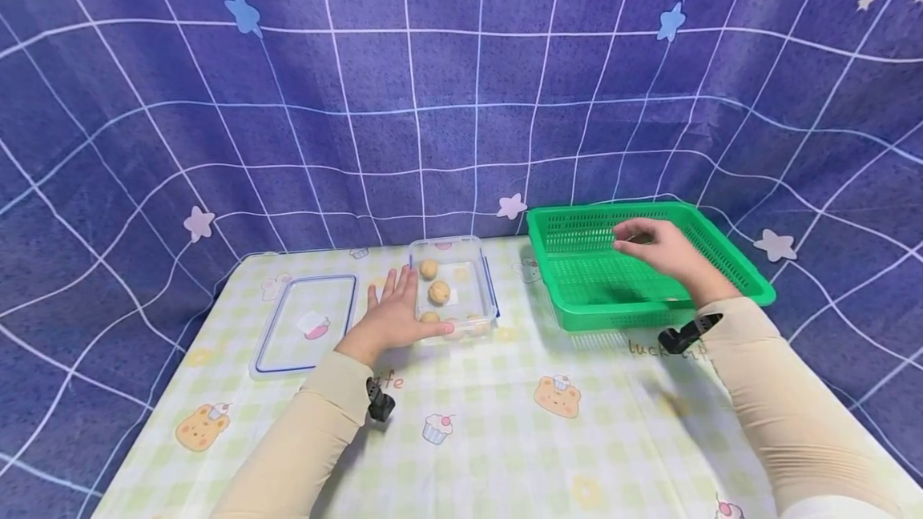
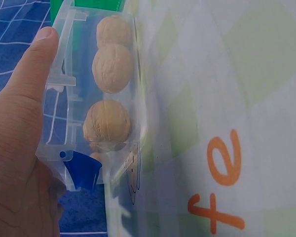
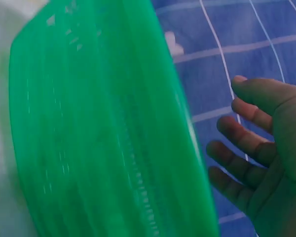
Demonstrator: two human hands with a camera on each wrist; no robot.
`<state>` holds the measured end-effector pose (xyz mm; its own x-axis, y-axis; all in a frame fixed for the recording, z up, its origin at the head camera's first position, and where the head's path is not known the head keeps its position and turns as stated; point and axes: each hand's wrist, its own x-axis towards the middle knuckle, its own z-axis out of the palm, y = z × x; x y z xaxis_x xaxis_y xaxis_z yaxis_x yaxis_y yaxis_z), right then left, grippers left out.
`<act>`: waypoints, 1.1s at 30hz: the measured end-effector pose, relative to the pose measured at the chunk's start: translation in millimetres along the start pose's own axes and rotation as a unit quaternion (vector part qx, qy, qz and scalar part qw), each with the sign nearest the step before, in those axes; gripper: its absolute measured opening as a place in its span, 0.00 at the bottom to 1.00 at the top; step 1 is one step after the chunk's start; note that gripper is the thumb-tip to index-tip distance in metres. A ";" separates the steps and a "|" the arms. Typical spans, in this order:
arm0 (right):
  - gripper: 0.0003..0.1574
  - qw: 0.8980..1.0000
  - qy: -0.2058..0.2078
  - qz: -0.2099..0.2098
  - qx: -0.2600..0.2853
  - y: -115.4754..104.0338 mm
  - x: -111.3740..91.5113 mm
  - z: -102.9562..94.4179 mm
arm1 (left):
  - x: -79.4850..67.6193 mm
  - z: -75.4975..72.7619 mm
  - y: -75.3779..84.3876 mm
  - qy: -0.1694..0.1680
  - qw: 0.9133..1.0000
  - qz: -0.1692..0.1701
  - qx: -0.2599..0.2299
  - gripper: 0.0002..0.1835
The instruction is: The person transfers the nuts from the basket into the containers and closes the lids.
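Observation:
A clear plastic food container (image 1: 469,271) with several walnuts (image 1: 438,292) in it stands mid-table. My left hand (image 1: 392,315) rests at its near left corner. The thumb lies along the near rim and the other fingers reach straight up the left side. The left wrist view shows walnuts (image 2: 107,123) through the container wall, with a blue clip (image 2: 84,170) hanging at its corner. Over the green basket (image 1: 570,317) hovers my right hand (image 1: 659,251), its fingers loosely bent. The right wrist view shows nothing in this hand (image 3: 266,148), apart from the basket wall (image 3: 108,123).
A clear lid (image 1: 306,323) with a blue seal lies flat left of the container. The basket stands at the right, near the blue curtain (image 1: 433,102) behind the table. A checked cloth (image 1: 497,439) covers the table.

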<state>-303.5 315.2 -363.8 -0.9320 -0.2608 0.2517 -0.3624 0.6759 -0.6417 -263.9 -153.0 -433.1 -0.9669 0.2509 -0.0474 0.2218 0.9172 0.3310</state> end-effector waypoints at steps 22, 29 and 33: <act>0.34 0.996 -0.069 0.043 -0.038 61.7 -35.3 -45.6 | 1.3 0.2 -3.2 -0.007 1.000 -0.002 0.004 0.72; 0.39 0.991 -0.112 0.066 -0.020 68.2 -42.0 -49.7 | 3.0 1.0 -6.0 -0.001 1.000 -0.002 0.004 0.72; 0.42 0.988 -0.134 0.081 0.013 71.2 -44.7 -48.4 | 4.7 2.8 -6.2 -0.001 1.000 0.000 0.000 0.75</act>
<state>-287.5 408.3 -385.6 -0.9441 -0.3252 -0.0546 -0.2042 0.7067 -0.6774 -269.5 -156.6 -438.0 -0.9666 0.2516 -0.0487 0.2221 0.9172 0.3309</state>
